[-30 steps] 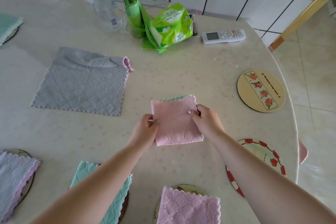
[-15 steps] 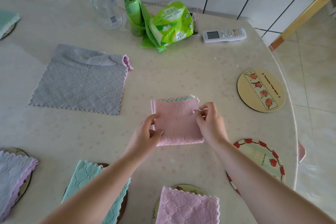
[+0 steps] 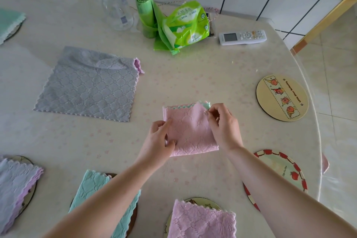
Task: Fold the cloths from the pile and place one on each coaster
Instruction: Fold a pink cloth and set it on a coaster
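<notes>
Both grips on the folded pink cloth [image 3: 191, 131] mid-desk [image 3: 193, 75]: my left hand [image 3: 158, 141] pinches its near-left edge, my right hand [image 3: 222, 125] pinches the far-right corner, lifted slightly. Light, limp, waffle-knit microfibre with scalloped edges and teal backing; I'd hold edges and corners, layers likely slide apart. Grey cloth [image 3: 87, 85] lies flat, unfolded; yellow coaster [image 3: 282, 97] and apple-rimmed coaster [image 3: 284, 172] bare.

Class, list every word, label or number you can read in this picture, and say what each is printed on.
Green tissue pack: Chinese characters, too blurred to read.
Yellow coaster: curved line of print, too small to read.
Apple-rimmed coaster: short script line, illegible.
Clear bottle: small label, unreadable.
Remote control: button markings unreadable, screen blank.
</notes>
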### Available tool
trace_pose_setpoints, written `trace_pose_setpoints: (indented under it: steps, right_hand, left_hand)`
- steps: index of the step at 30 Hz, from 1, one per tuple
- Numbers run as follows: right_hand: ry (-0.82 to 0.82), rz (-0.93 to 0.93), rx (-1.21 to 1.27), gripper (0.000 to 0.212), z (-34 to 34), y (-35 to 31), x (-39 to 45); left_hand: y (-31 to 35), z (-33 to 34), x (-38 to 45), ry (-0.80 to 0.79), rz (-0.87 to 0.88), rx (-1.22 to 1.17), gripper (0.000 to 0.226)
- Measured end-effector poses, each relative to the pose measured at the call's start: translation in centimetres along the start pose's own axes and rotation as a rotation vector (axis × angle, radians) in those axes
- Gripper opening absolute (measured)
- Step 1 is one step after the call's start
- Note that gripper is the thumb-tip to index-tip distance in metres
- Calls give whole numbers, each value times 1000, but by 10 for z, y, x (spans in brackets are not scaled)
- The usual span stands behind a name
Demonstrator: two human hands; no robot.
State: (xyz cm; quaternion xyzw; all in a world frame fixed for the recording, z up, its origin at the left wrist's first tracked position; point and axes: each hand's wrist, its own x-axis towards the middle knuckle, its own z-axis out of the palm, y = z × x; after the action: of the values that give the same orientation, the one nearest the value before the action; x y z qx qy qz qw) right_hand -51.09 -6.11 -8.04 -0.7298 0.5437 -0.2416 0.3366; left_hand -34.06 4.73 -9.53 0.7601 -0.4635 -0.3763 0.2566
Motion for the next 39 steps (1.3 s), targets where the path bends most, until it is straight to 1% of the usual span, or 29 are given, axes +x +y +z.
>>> trace_pose_setpoints:
  steps: [4,6,10,14,17,19,20,21,23,24,25,27,29,30,32,34,36,39]
  right_hand:
    - [-67,104,-78,11,4,3,2]
    - [-65,143,-109,11,6,5,4]
    - [-50,161,-87,12,9,3,9]
    - [-48,256,-93,14,9,1,13]
    - [-90,292,-173,14,8,-3,22]
    - [-140,311,-237,14,8,-2,30]
    - [-164,321,-263,14,8,0,33]
    - [-181,329,-279,14,8,1,35]
    - [-186,335,-275,15,9,2,36]
    - [-176,331,-252,18,8,2,34]
    - [-155,320,-213,23,7,2,32]
    - [-82,252,-153,34,4,0,24]
    - [-21,59,-205,39,2,0,9]
    - [-32,-54,-255,42,3,0,2]
    - [-126,-219,-370,51,9,1,-8]
    - [-259,-289,-457,55,18,3,-14]
    - [-350,-287,-508,59,26,6,-14]
    - [-376,-280,-597,58,29,14,-9]
  left_hand:
    - [0,1,-1,25,5,31,63]
    - [1,2,-3,55,11,38,62]
    - [2,4,-8,112,10,32,63]
    - [5,4,-5,124,12,50,63]
    - [7,1,-1,117,9,64,61]
    - [8,-2,-1,118,-2,122,59]
    - [9,-2,-1,142,14,171,58]
    - [9,-2,-2,181,65,232,57]
    - [12,1,-2,240,254,353,53]
    - [15,4,-1,230,330,399,50]
    - [19,8,0,198,375,437,50]
    - [24,15,5,136,410,478,52]
    - [25,22,11,101,400,519,53]
    - [24,24,15,87,389,548,53]
    - [19,27,23,63,373,579,54]
    - [13,28,28,51,367,605,55]
    - [10,29,31,53,343,634,57]
    - [9,25,32,52,269,661,69]
